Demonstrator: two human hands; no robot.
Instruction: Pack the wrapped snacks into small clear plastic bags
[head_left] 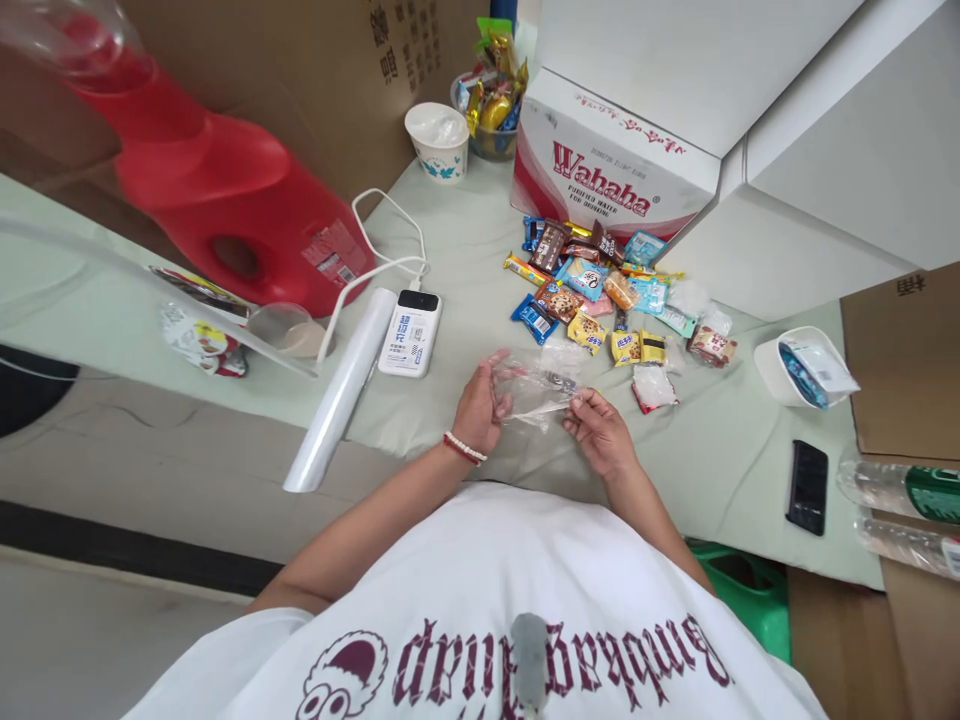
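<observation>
My left hand (480, 405) and my right hand (598, 430) both pinch a clear plastic bag (536, 388), held stretched between them just above the pale green tabletop (465, 250). The left wrist wears a red and white bead bracelet (463, 447). Something small and dark shows through the bag, too unclear to name. Just beyond the hands lies a spread of several small wrapped snacks (600, 295).
A roll of clear film (341, 390) and a white power bank (410, 333) with a cable lie left of the hands. A big red jug (225, 210) stands at far left. A Wahaha carton (607, 165), paper cup (439, 140), white bowl (799, 372), black phone (808, 486) and bottles (900, 490) surround.
</observation>
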